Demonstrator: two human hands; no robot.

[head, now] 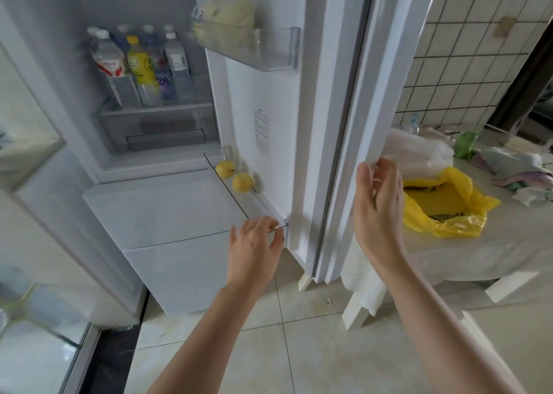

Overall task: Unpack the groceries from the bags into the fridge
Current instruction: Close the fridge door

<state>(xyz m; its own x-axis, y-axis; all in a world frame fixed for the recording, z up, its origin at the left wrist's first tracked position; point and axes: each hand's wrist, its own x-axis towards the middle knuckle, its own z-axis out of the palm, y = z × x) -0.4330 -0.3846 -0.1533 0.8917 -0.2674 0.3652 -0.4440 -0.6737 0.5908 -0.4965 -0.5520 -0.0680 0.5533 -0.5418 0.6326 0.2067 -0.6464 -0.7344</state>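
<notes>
The white fridge stands open, its door (278, 118) swung out toward me. Several drink bottles (140, 64) stand on an inner shelf. Two yellow pears (235, 176) lie in the lower clear door bin (239, 208). A pale bagged item (226, 11) sits in the upper door bin (269, 52). My left hand (254, 247) hovers with spread fingers at the near corner of the lower bin, holding nothing. My right hand (378, 202) is open beside the door's outer edge. Behind it, a yellow plastic bag (446, 208) and a white plastic bag (419, 154) lie on the table.
The table (493, 244) at right carries a pale cloth, crumpled cloths and a green item (463, 145) near the tiled wall. White table legs (356, 309) stand on the tiled floor. A glass door panel (36, 318) is at lower left.
</notes>
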